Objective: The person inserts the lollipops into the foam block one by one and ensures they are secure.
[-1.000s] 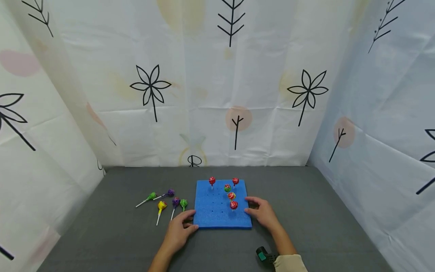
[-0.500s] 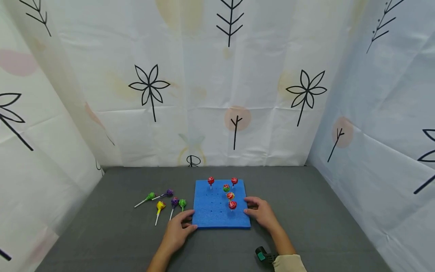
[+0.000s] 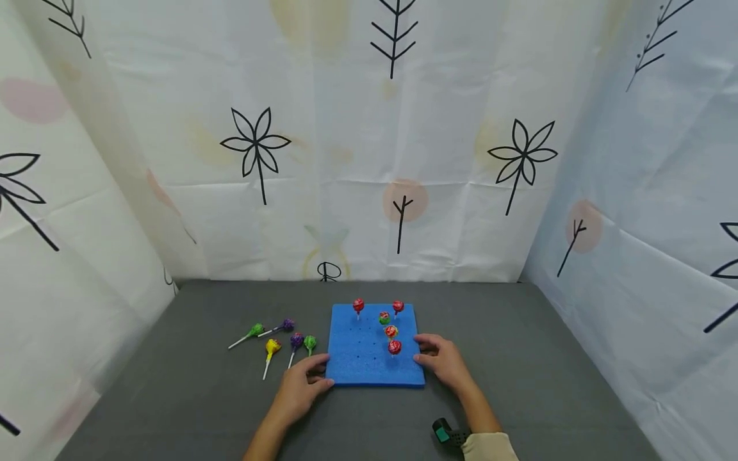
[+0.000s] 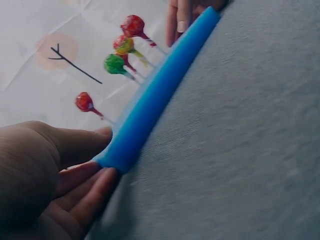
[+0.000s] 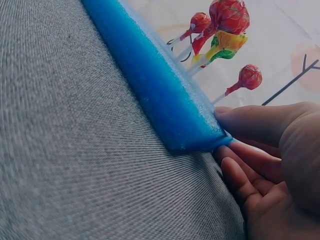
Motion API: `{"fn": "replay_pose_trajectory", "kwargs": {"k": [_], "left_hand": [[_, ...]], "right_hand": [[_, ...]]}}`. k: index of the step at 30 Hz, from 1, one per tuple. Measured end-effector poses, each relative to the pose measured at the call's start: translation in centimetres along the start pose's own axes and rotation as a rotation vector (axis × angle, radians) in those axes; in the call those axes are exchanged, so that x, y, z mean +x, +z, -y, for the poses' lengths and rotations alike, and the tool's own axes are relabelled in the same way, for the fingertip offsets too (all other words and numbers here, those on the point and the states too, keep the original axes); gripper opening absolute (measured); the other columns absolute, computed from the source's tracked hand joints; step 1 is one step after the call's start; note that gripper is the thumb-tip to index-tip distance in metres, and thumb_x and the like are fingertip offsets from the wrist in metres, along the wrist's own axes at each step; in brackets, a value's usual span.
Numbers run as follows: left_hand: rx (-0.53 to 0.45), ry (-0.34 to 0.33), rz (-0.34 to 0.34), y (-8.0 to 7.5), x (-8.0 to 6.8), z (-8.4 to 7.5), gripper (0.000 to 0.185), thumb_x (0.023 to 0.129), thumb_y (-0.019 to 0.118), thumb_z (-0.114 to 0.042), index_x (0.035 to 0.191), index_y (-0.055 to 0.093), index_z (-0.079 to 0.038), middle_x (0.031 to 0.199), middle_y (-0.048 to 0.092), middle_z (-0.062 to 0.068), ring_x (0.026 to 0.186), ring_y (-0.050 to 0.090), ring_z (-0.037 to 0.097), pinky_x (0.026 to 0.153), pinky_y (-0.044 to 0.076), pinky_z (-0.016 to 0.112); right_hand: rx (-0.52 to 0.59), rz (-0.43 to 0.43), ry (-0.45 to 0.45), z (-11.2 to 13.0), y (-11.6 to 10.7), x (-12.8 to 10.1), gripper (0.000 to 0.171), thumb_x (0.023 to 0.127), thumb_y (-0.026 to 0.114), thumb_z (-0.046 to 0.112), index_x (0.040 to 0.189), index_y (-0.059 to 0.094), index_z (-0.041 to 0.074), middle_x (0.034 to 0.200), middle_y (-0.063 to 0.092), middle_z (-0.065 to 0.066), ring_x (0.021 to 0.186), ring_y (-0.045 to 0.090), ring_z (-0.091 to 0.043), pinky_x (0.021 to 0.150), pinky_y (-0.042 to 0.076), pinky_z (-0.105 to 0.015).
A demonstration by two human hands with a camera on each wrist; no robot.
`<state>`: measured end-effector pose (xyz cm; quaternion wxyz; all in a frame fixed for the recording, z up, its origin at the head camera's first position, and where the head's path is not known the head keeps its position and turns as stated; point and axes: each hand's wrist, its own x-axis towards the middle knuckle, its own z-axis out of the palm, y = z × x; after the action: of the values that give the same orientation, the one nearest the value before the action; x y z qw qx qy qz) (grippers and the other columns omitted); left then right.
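A blue foam board (image 3: 357, 373) with small holes lies flat on the grey table. Several lollipops stand in it by their sticks: two red ones at the back, and a red one (image 3: 394, 347), a red-yellow one (image 3: 391, 331) and a green-red one (image 3: 384, 317) on the right. My left hand (image 3: 296, 387) holds the left edge near the front corner, thumb toward the front. My right hand (image 3: 446, 363) holds the right edge. In the left wrist view, the left thumb (image 4: 82, 142) and fingers lie at the board's corner. The right thumb (image 5: 260, 120) touches the board's edge in the right wrist view.
Left of the board lie several loose lollipops: a green one (image 3: 256, 330), a purple one (image 3: 287, 325), a yellow one (image 3: 273, 346), a second purple one (image 3: 296, 340) and a second green one (image 3: 310, 344). Patterned white cloth (image 3: 323, 218) surrounds the table (image 3: 553, 384).
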<state>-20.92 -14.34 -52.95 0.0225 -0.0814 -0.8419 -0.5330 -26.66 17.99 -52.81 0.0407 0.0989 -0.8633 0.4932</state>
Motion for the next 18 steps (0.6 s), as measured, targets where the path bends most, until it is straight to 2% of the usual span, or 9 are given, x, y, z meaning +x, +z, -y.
{"fn": "replay_pose_trajectory", "kwargs": {"k": [4, 8, 13, 18], "left_hand": [[0.009, -0.006, 0.004, -0.8, 0.0, -0.5, 0.047, 0.08, 0.079, -0.006, 0.123, 0.062, 0.002, 0.11, 0.067, 0.018, 0.093, 0.068, 0.025, 0.076, 0.056, 0.035], [0.071, -0.007, -0.022, -1.5, 0.4, -1.1, 0.043, 0.082, 0.078, -0.008, 0.122, 0.064, -0.001, 0.103, 0.07, 0.013, 0.088, 0.068, 0.02, 0.074, 0.055, 0.036], [0.133, 0.006, -0.119, -2.4, 1.4, -1.4, 0.036, 0.083, 0.077, -0.005, 0.118, 0.067, -0.004, 0.103, 0.07, 0.008, 0.081, 0.063, 0.013, 0.068, 0.053, 0.028], [0.167, 0.06, -0.2, -3.6, 2.5, -0.9, 0.032, 0.083, 0.075, -0.002, 0.114, 0.068, -0.004, 0.102, 0.07, 0.007, 0.081, 0.062, 0.015, 0.066, 0.051, 0.027]], "right_hand": [[-0.003, -0.002, -0.004, 0.0, 0.0, 0.0, 0.034, 0.083, 0.076, 0.005, 0.116, 0.068, 0.003, 0.106, 0.067, -0.008, 0.093, 0.062, -0.022, 0.08, 0.053, -0.036], [-0.006, -0.002, 0.003, -0.1, 0.1, 0.0, 0.034, 0.083, 0.076, 0.004, 0.116, 0.069, 0.003, 0.105, 0.067, -0.007, 0.091, 0.062, -0.021, 0.079, 0.053, -0.035], [-0.017, 0.0, 0.006, 0.1, 0.0, 0.0, 0.034, 0.083, 0.076, 0.005, 0.116, 0.069, 0.004, 0.105, 0.067, -0.007, 0.091, 0.061, -0.021, 0.079, 0.052, -0.036], [-0.011, 0.001, 0.01, 0.2, 0.0, 0.0, 0.034, 0.083, 0.076, 0.004, 0.116, 0.069, 0.004, 0.106, 0.067, -0.007, 0.093, 0.062, -0.022, 0.08, 0.052, -0.037]]}}
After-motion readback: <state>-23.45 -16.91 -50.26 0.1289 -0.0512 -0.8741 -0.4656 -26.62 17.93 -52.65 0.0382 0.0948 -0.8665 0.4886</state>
